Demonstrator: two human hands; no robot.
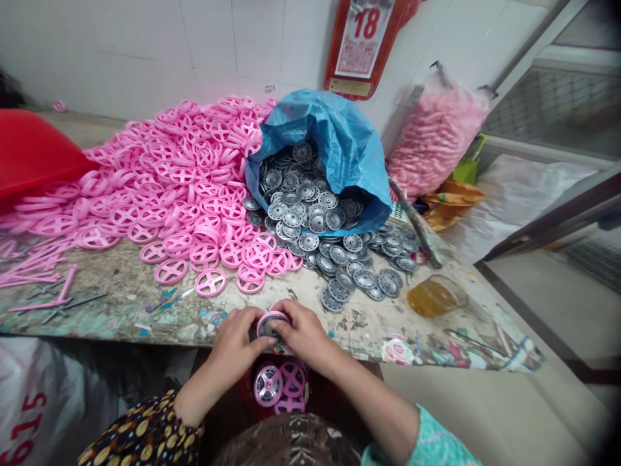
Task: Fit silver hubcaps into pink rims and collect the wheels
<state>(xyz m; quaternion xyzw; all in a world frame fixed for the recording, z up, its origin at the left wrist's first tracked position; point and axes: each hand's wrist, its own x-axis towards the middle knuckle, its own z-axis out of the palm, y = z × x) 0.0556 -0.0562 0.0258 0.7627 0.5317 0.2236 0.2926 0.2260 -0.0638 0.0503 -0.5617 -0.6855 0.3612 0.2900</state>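
At the table's front edge, my left hand (237, 338) and my right hand (301, 331) both grip one wheel (272, 323), a grey disc with a pink rim around it. My thumbs lie on its near side. Below the edge, several pink wheels with dark discs (268, 385) sit near my lap. A large heap of pink spoked rings (187, 171) covers the table's left and middle. Grey discs (317, 219) spill from a blue plastic bag (347, 139) beyond my hands.
A red container (39, 152) stands at the far left, near pink sticks (36, 265). At right, a clear container of yellow liquid (431, 296) rests on the worn table (130, 310). Behind it are a dark bar (414, 223) and a bag of pink pieces (439, 133).
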